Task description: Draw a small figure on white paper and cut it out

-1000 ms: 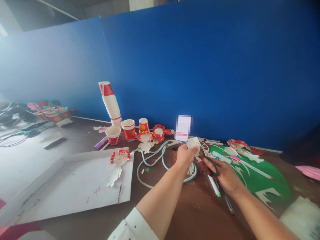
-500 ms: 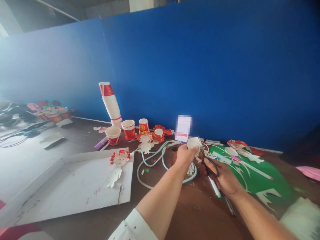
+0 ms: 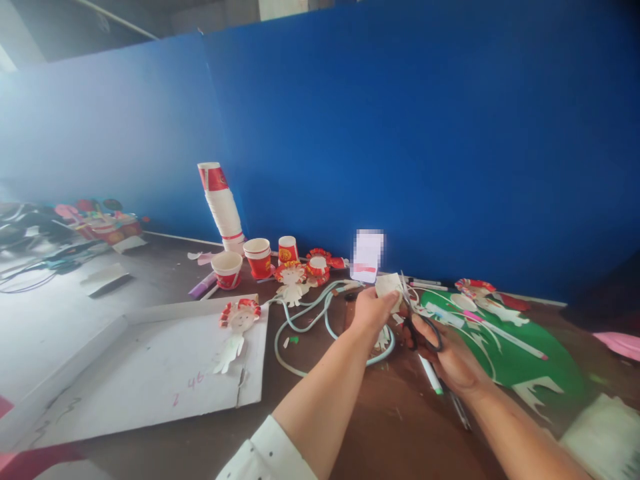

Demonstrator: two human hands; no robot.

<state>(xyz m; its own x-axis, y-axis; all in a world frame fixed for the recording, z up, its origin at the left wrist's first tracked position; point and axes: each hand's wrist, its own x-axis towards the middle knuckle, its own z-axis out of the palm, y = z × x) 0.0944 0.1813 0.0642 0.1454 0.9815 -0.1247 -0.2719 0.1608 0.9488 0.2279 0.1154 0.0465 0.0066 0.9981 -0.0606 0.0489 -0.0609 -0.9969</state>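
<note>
My left hand (image 3: 371, 312) pinches a small piece of white paper (image 3: 389, 285) between thumb and fingers. My right hand (image 3: 447, 353) has its fingers through the black handles of a pair of scissors (image 3: 424, 333). The scissor blades point up and away, parted, right beside the paper's right edge. Below my right hand lies a marker with a green end (image 3: 430, 375). A pale blue cable (image 3: 326, 320) loops on the table under my left forearm. Whether the blades touch the paper I cannot tell.
A tall stack of paper cups (image 3: 223, 207) leans near the blue partition (image 3: 400, 133), with red cups (image 3: 258, 259) beside it. A paper figure with a red frill (image 3: 240, 317) lies on a white box lid (image 3: 165, 373). Paper scraps and markers cover a green sheet (image 3: 540, 340).
The scissors have opened, and their handles have spread with my right hand, which shifted slightly right. My left hand and the paper have hardly moved.
</note>
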